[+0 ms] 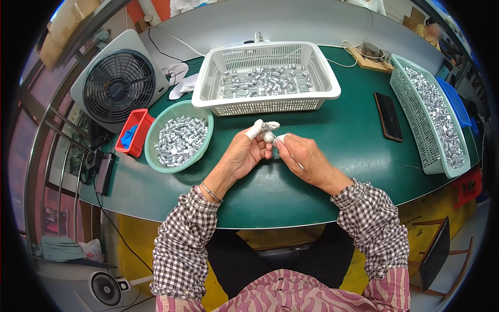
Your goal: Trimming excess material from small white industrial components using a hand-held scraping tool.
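My left hand is closed in a pinch over the green table, white covers on its thumb and a fingertip. A small silvery metal part seems to sit in that pinch, mostly hidden by the fingers. From the right, my right hand meets it, also with a white fingertip cover. It grips a thin metal rod-like tool, whose far end reaches the left fingertips. A green bowl full of small silvery metal parts stands left of my hands. Beyond them, a white plastic basket holds more such parts.
A light green basket heaped with metal parts stands at the right, near a dark phone. A fan and a red bin with blue material occupy the left. Cables and a wooden board lie at the back.
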### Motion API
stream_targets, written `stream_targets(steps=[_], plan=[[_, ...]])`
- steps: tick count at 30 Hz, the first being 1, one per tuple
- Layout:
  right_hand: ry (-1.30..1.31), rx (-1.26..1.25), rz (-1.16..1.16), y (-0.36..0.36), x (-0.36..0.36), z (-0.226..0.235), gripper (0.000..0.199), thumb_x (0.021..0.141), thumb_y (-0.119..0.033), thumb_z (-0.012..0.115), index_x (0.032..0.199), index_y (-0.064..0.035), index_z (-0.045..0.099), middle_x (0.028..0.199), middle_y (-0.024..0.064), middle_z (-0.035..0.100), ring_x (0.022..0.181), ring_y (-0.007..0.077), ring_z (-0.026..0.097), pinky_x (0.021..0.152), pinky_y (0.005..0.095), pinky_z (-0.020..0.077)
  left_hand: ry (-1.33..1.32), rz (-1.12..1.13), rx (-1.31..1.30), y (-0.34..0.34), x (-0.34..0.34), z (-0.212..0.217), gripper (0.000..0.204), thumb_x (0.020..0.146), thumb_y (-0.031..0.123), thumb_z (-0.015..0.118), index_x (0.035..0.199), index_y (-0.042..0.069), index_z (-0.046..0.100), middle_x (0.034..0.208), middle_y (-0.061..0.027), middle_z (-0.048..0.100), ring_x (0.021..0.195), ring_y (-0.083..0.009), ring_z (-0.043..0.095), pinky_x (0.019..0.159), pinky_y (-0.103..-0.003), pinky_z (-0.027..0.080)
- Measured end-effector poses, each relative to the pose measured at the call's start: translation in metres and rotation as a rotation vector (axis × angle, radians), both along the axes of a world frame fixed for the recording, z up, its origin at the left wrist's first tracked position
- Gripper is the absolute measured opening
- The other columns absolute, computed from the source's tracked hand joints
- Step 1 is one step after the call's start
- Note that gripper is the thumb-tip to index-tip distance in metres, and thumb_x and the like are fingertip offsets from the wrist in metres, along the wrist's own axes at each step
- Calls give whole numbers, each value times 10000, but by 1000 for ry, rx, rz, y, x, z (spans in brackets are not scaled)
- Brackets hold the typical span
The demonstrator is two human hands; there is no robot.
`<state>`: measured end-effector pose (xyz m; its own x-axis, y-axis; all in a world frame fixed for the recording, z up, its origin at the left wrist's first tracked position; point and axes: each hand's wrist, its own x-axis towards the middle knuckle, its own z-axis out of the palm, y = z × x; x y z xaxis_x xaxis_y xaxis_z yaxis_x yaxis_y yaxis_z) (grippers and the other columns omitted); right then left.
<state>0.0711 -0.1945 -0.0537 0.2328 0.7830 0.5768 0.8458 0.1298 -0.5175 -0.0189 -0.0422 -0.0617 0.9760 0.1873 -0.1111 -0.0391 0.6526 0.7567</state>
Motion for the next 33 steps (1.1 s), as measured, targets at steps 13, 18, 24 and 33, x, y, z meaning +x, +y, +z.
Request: stream_targets(steps=[13, 18, 24, 33], plan=[[-362, -156, -191, 5, -10, -14, 176, 831, -85, 533, 704, -7, 440, 653, 130, 520, 547, 287, 561, 470, 375, 457, 147, 127, 249, -21, 0, 2, 350, 953, 309, 400, 951, -13, 537, 652, 19, 454, 511, -65, 424, 410, -195, 347], [-266, -68, -190, 7, -16, -7, 177, 845, -73, 517, 710, 5, 435, 663, 142, 534, 532, 301, 560, 457, 381, 446, 71, 139, 146, -27, -2, 4, 325, 953, 291, 406, 941, -4, 543, 653, 17, 449, 498, -64, 395, 406, -202, 324], [256, 51, -63, 12, -15, -3, 166, 871, -58, 481, 741, 29, 425, 670, 173, 543, 537, 336, 545, 470, 398, 433, 24, 153, 164, -33, -6, -4, 316, 958, 284, 392, 953, 6, 542, 662, 19, 446, 502, -63, 380, 412, -205, 319], [-115, -47, -81, 12, -14, -9, 156, 854, -62, 503, 737, 12, 431, 662, 160, 539, 604, 319, 563, 506, 383, 449, 60, 231, 8, -30, -1, 1, 335, 958, 307, 385, 981, 9, 537, 660, 33, 428, 525, -62, 367, 441, -207, 319]])
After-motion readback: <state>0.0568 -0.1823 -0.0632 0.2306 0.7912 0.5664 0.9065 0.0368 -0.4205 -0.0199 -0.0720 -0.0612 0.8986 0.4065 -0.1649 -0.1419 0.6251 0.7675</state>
